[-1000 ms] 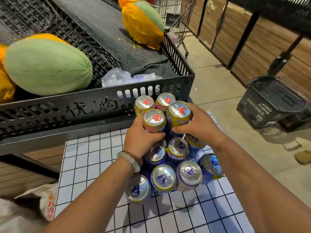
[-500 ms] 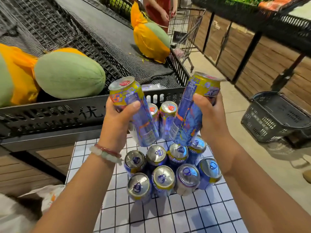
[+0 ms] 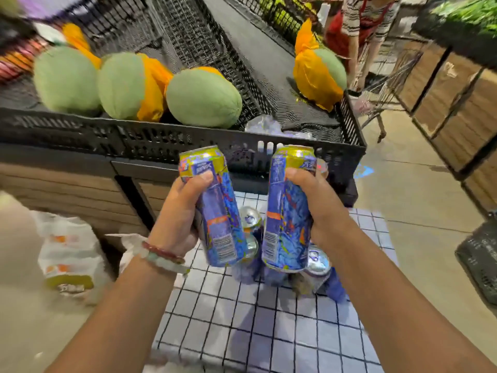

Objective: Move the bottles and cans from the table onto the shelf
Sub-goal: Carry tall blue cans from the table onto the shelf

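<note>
My left hand (image 3: 176,219) grips a tall blue-and-yellow can (image 3: 215,208), held upright in the air. My right hand (image 3: 320,208) grips a second can of the same kind (image 3: 287,211) beside it. Both cans hang above the white grid-patterned table (image 3: 242,324). Below and behind them stand several more cans (image 3: 318,261), mostly hidden by the two held ones. The black crate-like shelf (image 3: 161,141) with green melons lies just beyond the table.
Green melons (image 3: 203,99) in orange wrapping lie in the black shelf. A white sack (image 3: 70,254) sits on the floor at left. A person with a trolley (image 3: 382,84) stands at the back right. A black basket (image 3: 481,259) is at the right edge.
Both hands closed on cans in the cluster, lifted them clear of the table, and now hold them higher and further apart. The camera view has swung up and to the left.
</note>
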